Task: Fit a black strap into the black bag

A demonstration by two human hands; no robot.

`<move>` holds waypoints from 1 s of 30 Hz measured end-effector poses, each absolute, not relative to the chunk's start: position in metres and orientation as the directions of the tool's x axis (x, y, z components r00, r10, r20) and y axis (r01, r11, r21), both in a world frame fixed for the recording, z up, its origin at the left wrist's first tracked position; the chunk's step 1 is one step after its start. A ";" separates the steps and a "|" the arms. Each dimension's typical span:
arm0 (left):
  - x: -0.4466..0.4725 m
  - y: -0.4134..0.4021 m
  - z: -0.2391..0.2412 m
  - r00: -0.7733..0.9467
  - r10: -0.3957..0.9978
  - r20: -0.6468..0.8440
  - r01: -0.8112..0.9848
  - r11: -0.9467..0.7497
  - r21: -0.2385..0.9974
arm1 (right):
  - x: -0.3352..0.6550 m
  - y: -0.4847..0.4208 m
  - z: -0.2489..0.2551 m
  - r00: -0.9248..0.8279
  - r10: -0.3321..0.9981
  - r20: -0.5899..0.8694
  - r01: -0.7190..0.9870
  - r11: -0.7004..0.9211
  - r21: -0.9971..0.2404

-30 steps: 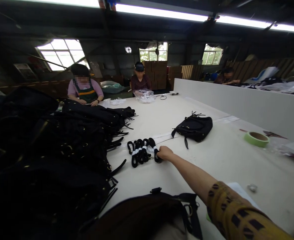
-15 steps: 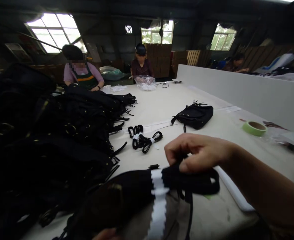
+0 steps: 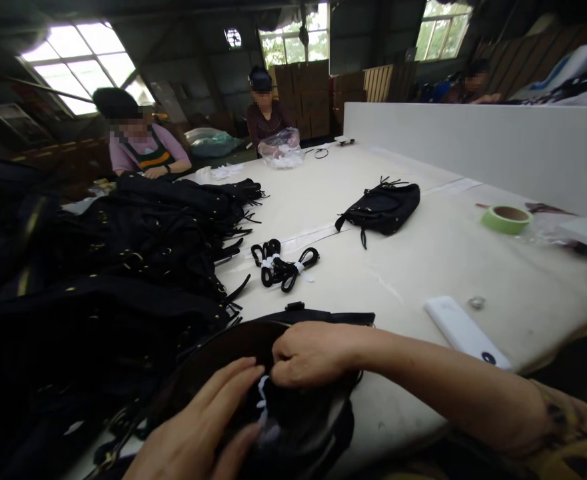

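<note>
Right hand (image 3: 308, 353) fingers pinched shut on a black strap bundle (image 3: 273, 400) with white wrap, pushing it into the open black bag (image 3: 293, 427) at the near tabletop (image 3: 423, 267) edge — left hand (image 3: 198, 433) lies flat, fingers open, steadying the bag.

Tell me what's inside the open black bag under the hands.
A black strap bundle with a white band goes into the black bag, right hand pushing, left hand holding. Deeper contents are hidden.
</note>
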State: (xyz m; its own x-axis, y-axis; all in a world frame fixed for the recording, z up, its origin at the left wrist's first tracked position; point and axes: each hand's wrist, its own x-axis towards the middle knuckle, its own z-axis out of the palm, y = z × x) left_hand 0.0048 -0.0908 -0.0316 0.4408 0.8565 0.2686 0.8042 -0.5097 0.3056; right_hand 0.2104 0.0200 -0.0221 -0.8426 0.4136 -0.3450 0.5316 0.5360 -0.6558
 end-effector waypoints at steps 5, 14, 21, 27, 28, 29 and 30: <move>0.032 -0.056 -0.029 0.349 0.897 -0.271 0.821 -0.154 0.550 | 0.225 0.026 -0.039 -0.867 0.422 -0.267 0.307 0.030 -0.951; 0.021 -0.054 -0.052 0.389 0.834 -0.392 0.686 0.022 0.728 | 0.267 0.006 -0.036 -0.843 0.477 -0.247 0.408 0.269 -0.872; 0.003 -0.049 -0.062 0.370 0.856 -0.362 0.644 0.045 0.764 | 0.270 -0.004 -0.028 -0.690 0.707 -0.157 0.554 0.376 -0.743; 0.000 -0.057 -0.062 0.343 0.878 -0.333 0.566 0.090 0.820 | 0.255 -0.013 -0.032 -0.691 0.723 -0.023 0.453 0.408 -0.793; 0.003 -0.058 -0.061 0.342 0.878 -0.334 0.544 0.105 0.832 | 0.251 -0.013 -0.033 -0.696 0.718 -0.020 0.442 0.406 -0.800; 0.007 -0.058 -0.059 0.325 0.878 -0.353 0.541 0.134 0.830 | 0.248 -0.014 -0.034 -0.702 0.712 -0.008 0.428 0.413 -0.804; 0.010 -0.057 -0.058 0.294 0.879 -0.376 0.548 0.167 0.820 | 0.245 -0.014 -0.036 -0.707 0.707 0.013 0.413 0.427 -0.805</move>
State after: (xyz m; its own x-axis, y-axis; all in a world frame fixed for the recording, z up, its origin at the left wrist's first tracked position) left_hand 0.0104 -0.0575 -0.0578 0.2943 0.8788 -0.3756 0.5479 0.1669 0.8197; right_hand 0.2453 -0.0137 -0.0356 -0.7067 0.7074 0.0130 0.4127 0.4271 -0.8045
